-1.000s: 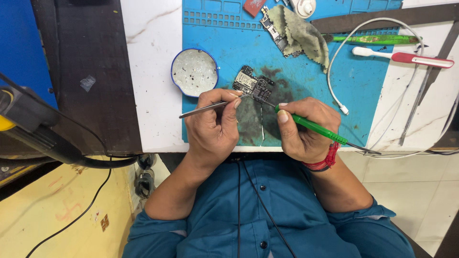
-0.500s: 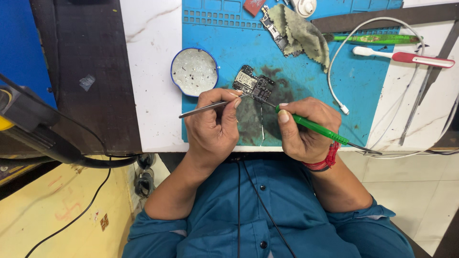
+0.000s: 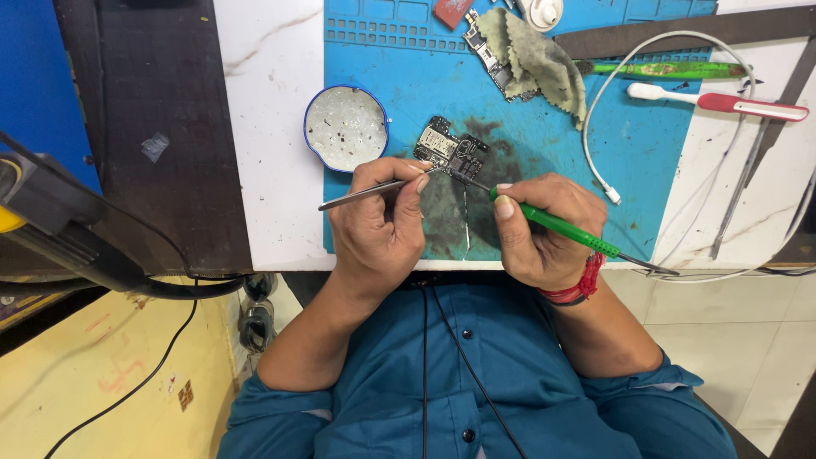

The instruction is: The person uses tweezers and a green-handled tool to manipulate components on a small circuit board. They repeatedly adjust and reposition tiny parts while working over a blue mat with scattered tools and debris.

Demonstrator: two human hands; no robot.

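Circuit board (image 3: 450, 153), small, dark and crowded with components, lies on the stained blue work mat (image 3: 399, 68) just ahead of both hands. The left hand (image 3: 378, 225) is closed around metal tweezers (image 3: 374, 191), whose tips meet the board's near edge; the right hand (image 3: 544, 225) grips a green-handled tool (image 3: 565, 229) like a pen, its thin tip touching the board from the other side. A slip looks like the main hazard: the board seems steadied only by the tweezer tips, so pressure from the green tool could skate it across the mat or knock a tiny part loose. The round blue-rimmed dish (image 3: 346, 127) sits close to the left, and a jolted hand could tip it. A white cable (image 3: 595, 161) loops near the right wrist and might snag. As for packaging, none is readable; a small red rectangular object (image 3: 452, 10) sits at the mat's far edge, a grey-green cloth (image 3: 535, 64) partly covers a second board beside it, and a red-and-white brush (image 3: 722, 100) lies to the right.
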